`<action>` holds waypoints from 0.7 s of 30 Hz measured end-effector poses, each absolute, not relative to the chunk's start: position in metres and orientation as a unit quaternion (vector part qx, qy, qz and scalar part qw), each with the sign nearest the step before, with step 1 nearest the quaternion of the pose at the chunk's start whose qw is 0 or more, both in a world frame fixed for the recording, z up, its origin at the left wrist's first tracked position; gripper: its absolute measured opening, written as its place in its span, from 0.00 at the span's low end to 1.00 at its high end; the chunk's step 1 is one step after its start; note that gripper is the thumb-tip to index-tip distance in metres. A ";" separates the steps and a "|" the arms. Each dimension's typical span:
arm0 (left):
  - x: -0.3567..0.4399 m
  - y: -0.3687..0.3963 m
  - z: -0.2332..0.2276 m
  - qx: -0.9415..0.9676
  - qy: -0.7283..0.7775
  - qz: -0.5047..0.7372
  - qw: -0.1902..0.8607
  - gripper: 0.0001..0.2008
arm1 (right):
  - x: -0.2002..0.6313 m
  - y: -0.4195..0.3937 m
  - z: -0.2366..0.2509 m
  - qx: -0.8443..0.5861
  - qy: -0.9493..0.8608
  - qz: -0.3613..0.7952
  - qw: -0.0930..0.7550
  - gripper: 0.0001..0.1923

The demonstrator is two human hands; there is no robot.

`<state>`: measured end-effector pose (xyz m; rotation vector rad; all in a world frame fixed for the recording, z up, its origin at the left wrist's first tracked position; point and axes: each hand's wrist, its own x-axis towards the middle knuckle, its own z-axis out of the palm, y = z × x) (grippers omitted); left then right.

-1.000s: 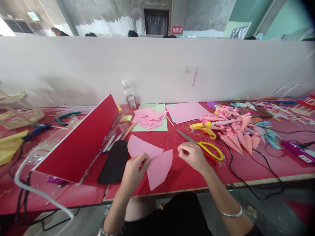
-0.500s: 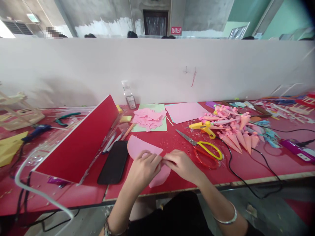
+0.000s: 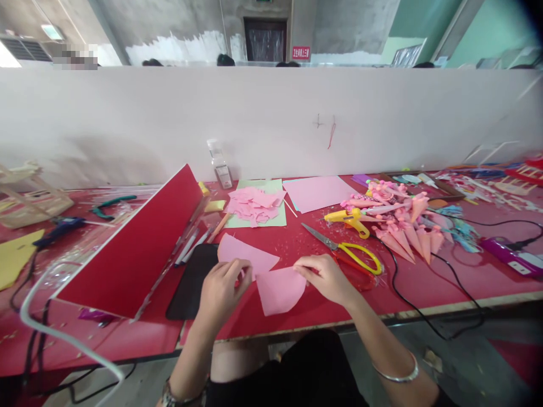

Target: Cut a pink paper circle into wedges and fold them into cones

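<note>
My right hand (image 3: 324, 278) pinches the upper right corner of a fan-shaped pink paper piece (image 3: 278, 291) that lies spread on the red table (image 3: 322, 305). My left hand (image 3: 221, 289) hovers just left of that piece with its fingers curled. Its fingertips are close to the piece's left corner, and I cannot tell whether they grip anything. A second pink paper piece (image 3: 246, 253) lies flat just behind my left hand. Yellow-handled scissors (image 3: 345, 251) rest to the right of my right hand.
A black phone (image 3: 193, 280) lies left of my left hand beside a tilted red board (image 3: 136, 251). Behind are pink scraps on green paper (image 3: 257, 203), a pink sheet (image 3: 318, 192), a yellow glue gun (image 3: 350, 219), pink paper cones (image 3: 407, 234) and black cables (image 3: 424, 282).
My hands met over the pink piece half a second ago. They have drawn apart, and the piece lies spread between them. My left hand has slid left.
</note>
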<state>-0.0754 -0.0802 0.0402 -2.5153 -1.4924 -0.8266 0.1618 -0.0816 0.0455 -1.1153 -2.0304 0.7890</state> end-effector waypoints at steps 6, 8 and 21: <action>-0.056 -0.085 0.035 -0.868 -0.451 -0.195 -0.077 0.16 | 0.153 -0.080 0.045 -0.413 -0.807 0.225 0.358 0.09; -0.051 -0.085 0.033 -0.874 -0.443 -0.192 -0.057 0.17 | 0.148 -0.082 0.048 -0.413 -0.823 0.156 0.358 0.08; -0.051 -0.086 0.037 -0.887 -0.388 -0.225 -0.108 0.16 | 0.147 -0.072 0.031 -0.400 -0.851 0.066 0.333 0.07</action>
